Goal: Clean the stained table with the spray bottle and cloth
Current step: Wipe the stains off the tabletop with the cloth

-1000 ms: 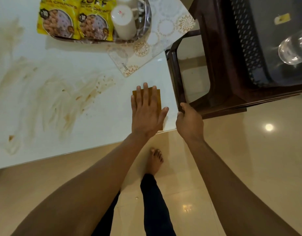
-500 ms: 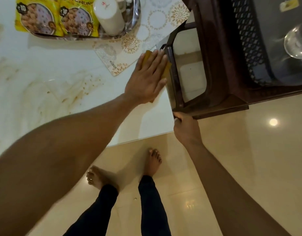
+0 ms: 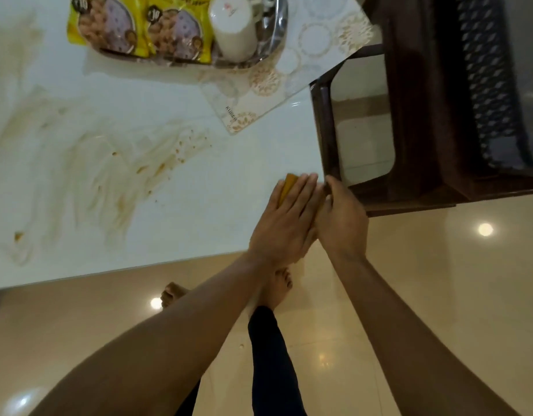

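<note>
The white table (image 3: 229,181) carries brown smeared stains (image 3: 109,175) across its left and middle. My left hand (image 3: 286,223) lies flat, fingers straight, pressing a folded yellow cloth (image 3: 287,187) onto the table near its right front corner. Only the cloth's far left end shows past my fingers. My right hand (image 3: 343,223) is right beside it at the table's right edge, touching the left hand, with its fingers lightly bent and pointing away from me. No spray bottle is in view.
A steel tray (image 3: 277,34) at the back holds two yellow snack packets (image 3: 139,28) and a white cup (image 3: 233,28), on a patterned placemat (image 3: 289,82). A dark wooden chair (image 3: 424,115) stands close against the table's right side. My bare feet (image 3: 278,286) are on the glossy floor.
My left hand drew the cloth back along the right edge from near the placemat to the front corner. My right hand rose from the corner to meet it.
</note>
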